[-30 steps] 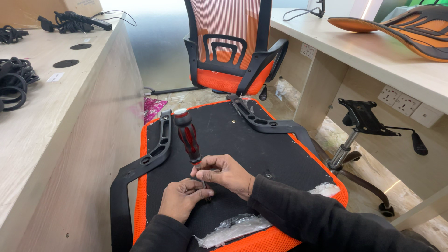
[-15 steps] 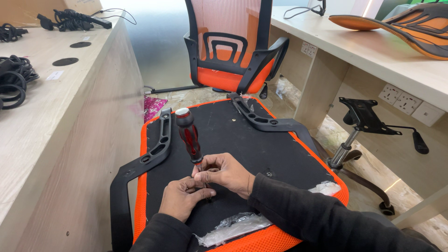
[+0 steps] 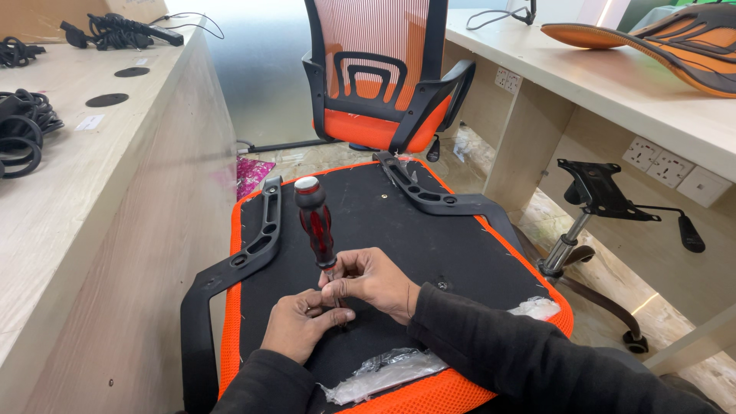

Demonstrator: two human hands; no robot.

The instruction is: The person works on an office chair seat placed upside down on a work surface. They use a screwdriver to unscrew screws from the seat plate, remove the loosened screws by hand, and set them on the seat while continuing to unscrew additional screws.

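An upturned orange chair seat (image 3: 429,245) with a black underside lies in front of me, with a black armrest (image 3: 245,257) on its left side and another armrest (image 3: 429,198) on its right. A red and black screwdriver (image 3: 316,224) stands nearly upright on the black underside. My right hand (image 3: 376,284) pinches its shaft just below the handle. My left hand (image 3: 300,326) holds the lower shaft near the tip; the tip itself is hidden by my fingers.
Clear plastic wrap (image 3: 383,372) lies at the seat's near edge. An assembled orange mesh chair (image 3: 379,77) stands behind. A chair base with gas lift (image 3: 590,222) stands at the right under a desk. Black cables (image 3: 23,130) lie on the left counter.
The screwdriver's handle has tipped slightly to the right. Both hands have stayed in place on the shaft.
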